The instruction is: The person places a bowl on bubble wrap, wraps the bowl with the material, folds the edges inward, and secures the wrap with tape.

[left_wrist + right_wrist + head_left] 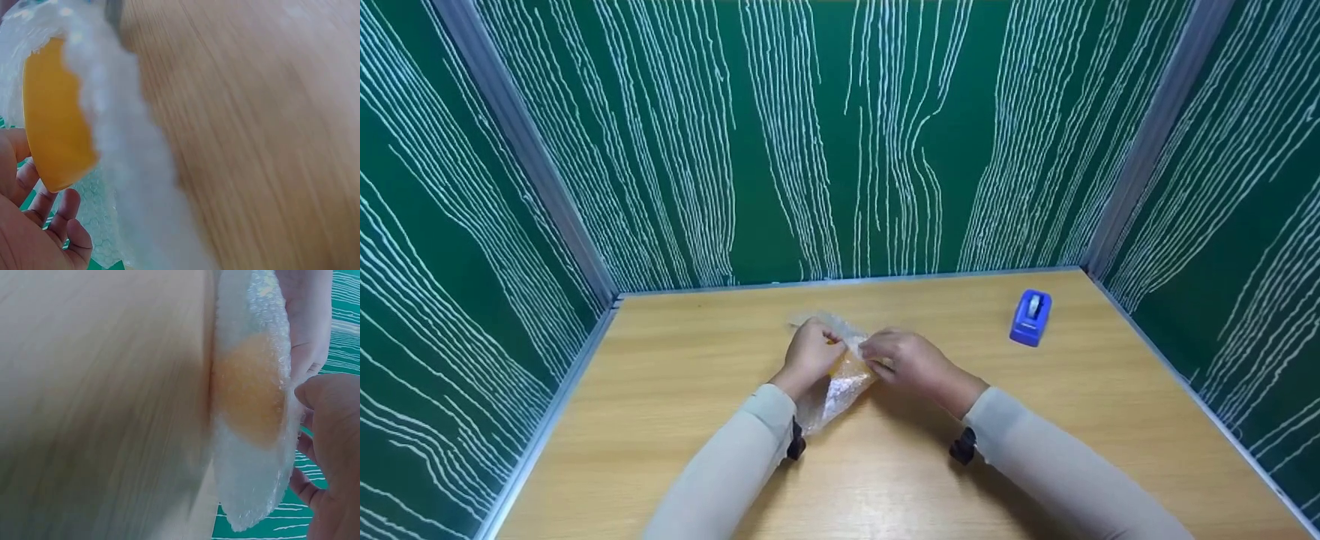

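Observation:
A sheet of clear bubble wrap (847, 386) stands folded around a smooth yellow-orange object (56, 118) with a curved side, perhaps a bowl. Its full shape is hidden by the wrap. My left hand (808, 351) holds the object at its edge, with the fingers (42, 202) curled by its lower end in the left wrist view. From the other side my right hand (911, 361) pinches the upper edge of the wrap between thumb and fingers. In the right wrist view the orange colour shows blurred through the bubble wrap (247, 478).
A blue tape dispenser (1031, 318) stands at the back right of the wooden table (675, 397). Green walls (840, 150) with wavy white lines enclose the table at the back and both sides. Grey metal posts (532, 150) mark the corners.

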Demonstrator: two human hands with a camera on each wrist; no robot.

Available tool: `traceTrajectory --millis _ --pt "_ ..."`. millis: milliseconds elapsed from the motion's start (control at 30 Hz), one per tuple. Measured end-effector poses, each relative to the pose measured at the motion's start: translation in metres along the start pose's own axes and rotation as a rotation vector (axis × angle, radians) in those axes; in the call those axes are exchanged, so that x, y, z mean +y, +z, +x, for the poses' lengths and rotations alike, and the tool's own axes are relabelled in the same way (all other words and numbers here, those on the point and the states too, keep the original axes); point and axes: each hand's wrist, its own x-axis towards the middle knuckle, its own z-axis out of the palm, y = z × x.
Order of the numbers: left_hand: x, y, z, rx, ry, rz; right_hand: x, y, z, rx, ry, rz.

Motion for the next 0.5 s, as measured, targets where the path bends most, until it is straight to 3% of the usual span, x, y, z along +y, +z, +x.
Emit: traceTrajectory --millis 133,233,500 --pt "-0.002 0.000 0.002 0.009 0.023 0.030 0.005 0.000 -0.004 -0.029 -0.128 -0.048" --pt "-0.003 0.000 0.002 0.003 0.014 0.032 0.008 0.000 -0.006 -0.056 -0.165 -0.056" --pt "0.000 -0.007 -0.003 -0.022 -0.068 -0.043 0.012 -0.001 -0.009 -0.119 -0.092 -0.027"
